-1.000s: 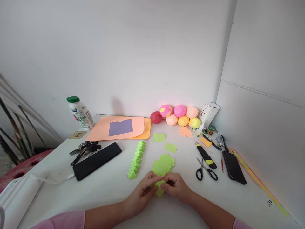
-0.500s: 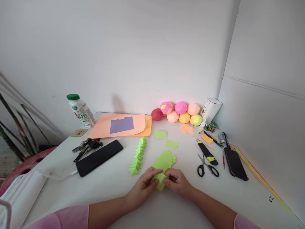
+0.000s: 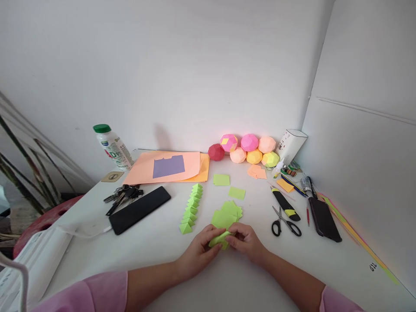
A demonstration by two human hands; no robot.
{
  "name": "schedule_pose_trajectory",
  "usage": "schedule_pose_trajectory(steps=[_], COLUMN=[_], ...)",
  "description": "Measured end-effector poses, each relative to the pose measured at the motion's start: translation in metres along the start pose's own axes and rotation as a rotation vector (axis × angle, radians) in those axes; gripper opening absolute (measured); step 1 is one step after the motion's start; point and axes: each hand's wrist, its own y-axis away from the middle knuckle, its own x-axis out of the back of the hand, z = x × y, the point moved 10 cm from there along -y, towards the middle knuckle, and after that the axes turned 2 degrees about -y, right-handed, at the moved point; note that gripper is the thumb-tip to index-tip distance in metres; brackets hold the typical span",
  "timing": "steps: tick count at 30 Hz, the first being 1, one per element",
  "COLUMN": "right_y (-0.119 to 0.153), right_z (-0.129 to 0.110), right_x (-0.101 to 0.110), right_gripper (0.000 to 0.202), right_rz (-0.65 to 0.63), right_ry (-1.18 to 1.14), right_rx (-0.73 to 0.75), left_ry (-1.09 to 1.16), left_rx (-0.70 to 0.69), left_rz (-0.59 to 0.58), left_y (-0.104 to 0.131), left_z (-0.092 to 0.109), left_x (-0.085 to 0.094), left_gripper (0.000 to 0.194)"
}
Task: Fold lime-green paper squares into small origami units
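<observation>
A small light-green piece of paper [image 3: 219, 238], bent along a crease, is pinched between both hands near the table's front. My left hand [image 3: 199, 251] grips its left side with thumb and fingers. On its right side, the thumb and fingers of my right hand [image 3: 248, 243] close on it. Just beyond the fingers lies a loose pile of green paper pieces [image 3: 227, 212], partly hidden by the hands. To the left runs a row of folded green paper units [image 3: 191, 208], standing as small peaks. Two flat green slips, a nearer one [image 3: 237, 193] and a farther one [image 3: 221, 180], lie behind the pile.
Scissors [image 3: 286, 225], a utility knife [image 3: 286, 203] and a dark phone [image 3: 324, 219] lie on the right. Faceted paper balls [image 3: 249, 142] are stacked along the wall. Left are a black power bank [image 3: 140, 210], keys [image 3: 125, 195], a bottle [image 3: 113, 149] and orange paper sheets [image 3: 139, 167].
The green paper in my hands has tipped and its fold has bent further, showing a narrower face. The whole view has shifted slightly; both hands keep their grip.
</observation>
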Motion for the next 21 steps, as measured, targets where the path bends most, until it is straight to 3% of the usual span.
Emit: schedule_pose_trajectory(steps=[5,12,17,21], right_y=[0.0,-0.001,-0.002,-0.002], right_z=[0.011,0.011,0.013,0.011], right_x=[0.003,0.005,0.009,0.008], right_gripper=[0.031,0.029,0.028,0.026], right_rz=[0.039,0.049,0.075,0.064], right_ry=[-0.12,-0.134,-0.138,-0.134], right_rx=[-0.081,-0.085,-0.107,-0.104], left_ry=[-0.085,-0.072,0.0,-0.057], left_rx=[0.028,0.042,0.199,0.16], left_rz=[-0.024,-0.008,-0.065,-0.087], left_y=[0.0,-0.002,0.002,0.003], left_z=[0.003,0.011,-0.004,0.0], left_x=[-0.001,0.001,-0.008,-0.009], left_gripper=[0.034,0.033,0.042,0.038])
